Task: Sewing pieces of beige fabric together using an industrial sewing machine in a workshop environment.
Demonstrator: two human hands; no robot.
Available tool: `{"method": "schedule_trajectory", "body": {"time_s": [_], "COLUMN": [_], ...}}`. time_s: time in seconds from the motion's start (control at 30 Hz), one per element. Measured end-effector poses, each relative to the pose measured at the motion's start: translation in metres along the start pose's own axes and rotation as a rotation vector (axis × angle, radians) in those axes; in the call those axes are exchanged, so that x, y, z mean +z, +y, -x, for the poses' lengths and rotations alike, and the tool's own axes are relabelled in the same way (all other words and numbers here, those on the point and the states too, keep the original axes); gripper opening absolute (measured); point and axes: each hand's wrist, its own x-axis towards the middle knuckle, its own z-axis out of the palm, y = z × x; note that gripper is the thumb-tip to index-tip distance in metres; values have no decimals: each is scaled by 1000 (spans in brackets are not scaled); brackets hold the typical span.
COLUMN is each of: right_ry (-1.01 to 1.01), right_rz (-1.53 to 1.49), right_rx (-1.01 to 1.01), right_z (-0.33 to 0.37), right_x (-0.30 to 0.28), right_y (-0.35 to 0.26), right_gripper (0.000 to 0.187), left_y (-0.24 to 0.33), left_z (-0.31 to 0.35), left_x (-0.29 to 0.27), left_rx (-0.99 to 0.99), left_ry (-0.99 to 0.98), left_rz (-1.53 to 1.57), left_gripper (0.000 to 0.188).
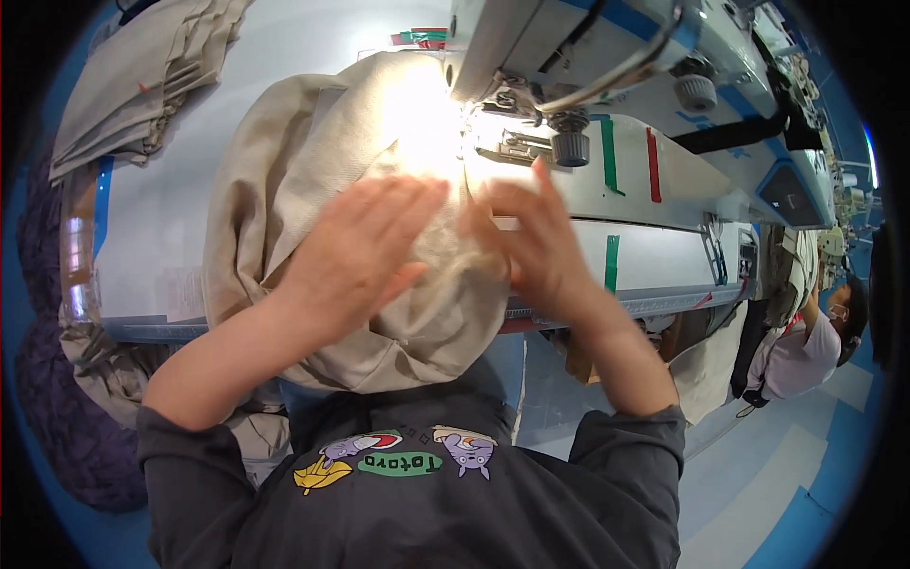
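Note:
A large beige cloth piece (284,180) lies bunched on the sewing machine's bed, its near folds hanging over the table edge toward my lap. My left hand (365,242) rests on top of it, fingers stretched out and close together, pointing at the needle area. At the cloth's right edge is my right hand (526,232), fingers bent and one raised. Motion blurs those fingers, so I cannot tell whether they pinch the cloth. Just beyond both hands, the presser foot and needle area (464,128) of the sewing machine (607,76) sit under a glaring lamp.
A stack of folded beige pieces (152,85) lies at the far left. Green tape (609,156) and red tape (654,164) mark the machine bed. Small scissors or snips (716,248) lie at the right. Dark cloth (66,379) is heaped at left. Another person (801,346) works at far right.

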Motion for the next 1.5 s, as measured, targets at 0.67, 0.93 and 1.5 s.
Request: {"method": "schedule_trajectory", "body": {"time_s": [0.67,0.93,1.5], "right_ry": [-33,-11,70], "right_rz": [-80,-164,-435], "right_rx": [-113,-239,-189], "right_z": [7,21,30], "right_x": [2,-14,-14], "right_y": [-37,-74,-132], "right_gripper": [16,9,7], "left_y": [-81,-90,48], "left_z": [-10,-24,36], "left_x": [11,1,-99], "left_rx": [-156,27,397], "left_ry": [6,73,-487], "left_rz": [-97,-154,769], "left_gripper": [54,46,30]}}
